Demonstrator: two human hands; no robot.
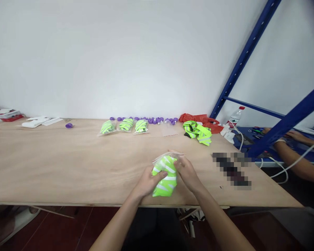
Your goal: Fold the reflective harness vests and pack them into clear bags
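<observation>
A clear zip bag with a folded neon-green and silver striped strap [165, 181] inside is held up over the table's front part. My left hand [147, 181] grips its left side, thumb across the front. At the bag's upper right, my right hand [187, 172] is closed on the edge near the opening. Farther back lie three filled bags in a row: a left one [107, 127], a middle one [126, 124] and a right one [141, 126]. An unfilled clear bag [169, 129] lies flat to their right, and a loose green strap [199, 133] is beside it.
Several purple rolls [153, 121] line the wall, with one apart [69, 125] at left. A red plastic bag [202, 120], a bottle [236, 116] and white cables are at right. Beyond the blue frame [247, 52], another person's arms [293, 160] rest near a blue table.
</observation>
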